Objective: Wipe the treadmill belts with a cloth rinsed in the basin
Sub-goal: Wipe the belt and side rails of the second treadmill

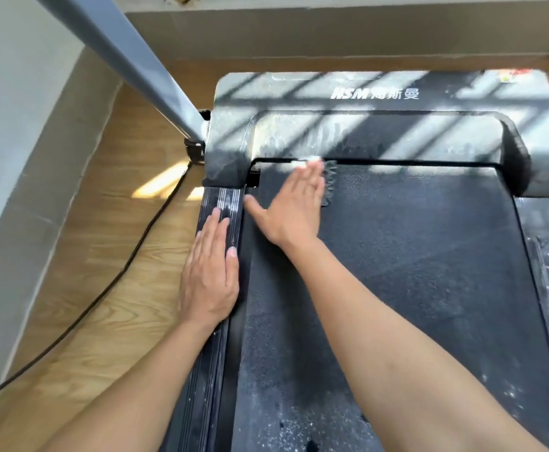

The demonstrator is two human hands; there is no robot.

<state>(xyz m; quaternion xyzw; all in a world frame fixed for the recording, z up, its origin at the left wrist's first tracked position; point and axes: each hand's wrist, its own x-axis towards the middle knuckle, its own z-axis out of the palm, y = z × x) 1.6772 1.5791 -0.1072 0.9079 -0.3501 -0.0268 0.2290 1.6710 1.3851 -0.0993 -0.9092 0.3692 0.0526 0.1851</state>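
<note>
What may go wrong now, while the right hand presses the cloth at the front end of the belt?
1. The right hand presses the cloth close to the slot under the motor cover; cloth or fingertips might get caught there.
2. A black cable runs along the floor to the treadmill; if it is plugged in, the belt could start.
3. The motor cover looks dusty, so dirt may fall back on the belt.

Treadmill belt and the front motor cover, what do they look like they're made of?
Treadmill belt: probably rubber or a rubber-coated fabric, matt black, with a fine grainy texture and no gloss. Front motor cover: likely moulded plastic, smooth with rounded edges and a printed logo; dust and wipe streaks dull its sheen.
</note>
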